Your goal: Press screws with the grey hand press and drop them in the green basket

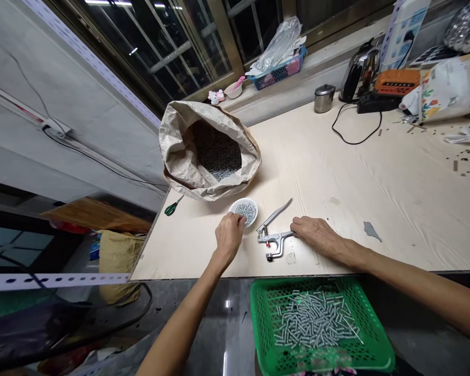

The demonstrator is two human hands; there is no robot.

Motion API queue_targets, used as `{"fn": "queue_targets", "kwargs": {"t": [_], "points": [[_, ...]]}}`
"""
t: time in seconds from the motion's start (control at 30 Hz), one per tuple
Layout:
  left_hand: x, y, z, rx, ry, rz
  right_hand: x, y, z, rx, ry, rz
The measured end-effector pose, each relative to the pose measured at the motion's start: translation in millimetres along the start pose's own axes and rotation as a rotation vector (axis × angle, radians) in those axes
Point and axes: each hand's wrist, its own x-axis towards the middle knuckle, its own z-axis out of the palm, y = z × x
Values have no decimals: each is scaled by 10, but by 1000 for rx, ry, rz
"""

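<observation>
My left hand (230, 230) is at the near edge of a small white bowl (254, 204), which holds many tiny silvery metal pieces. Its fingers are pinched together, and whatever lies between them is too small to see. On the table, a silver pair of hand-press pliers (277, 241) lies with its jaws toward the front edge; it has a spring and a red tip. The fingers of my right hand (313, 235) are closed round the end of the pliers' lower handle, while the upper handle stands spread apart.
An open paper sack (180, 169) of small metal parts stands behind the bowl. Green-handled scissors (172, 209) lie left. Below the table edge sits a green basket (260, 313) of short silvery metal pieces. A kettle (362, 68) and metal canister (324, 99) stand farther back.
</observation>
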Motion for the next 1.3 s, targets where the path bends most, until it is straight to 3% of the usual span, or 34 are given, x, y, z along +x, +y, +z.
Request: {"fn": "queue_targets", "kwargs": {"t": [0.07,0.17,0.33,0.5,0.6,0.67,0.77,0.83,1.0,1.13,1.3], "points": [[249,-40,107,0,4,-52,3,7,32,1,16,5],[413,-47,270,-4,16,-117,6,25,81,0,48,3],[426,-45,398,-77,38,-159,7,37,107,3,76,-9],[445,-63,319,-140,55,-183,12,24,87,23,70,5],[357,-52,186,-230,81,-172,15,22,83,32,72,5],[210,-26,134,-409,43,-141,12,23,78,19,71,5],[-97,33,193,-690,-107,-99,-7,22,62,6,80,-9],[-285,68,302,-755,-173,-98,-31,18,49,9,92,-20],[-477,81,529,-808,-145,-135,-91,6,47,-24,113,-70],[-463,58,556,-763,-96,-67,-112,2,65,-51,129,-86],[-432,49,549,-705,-137,-49,-114,-5,66,-65,109,-69]]}}
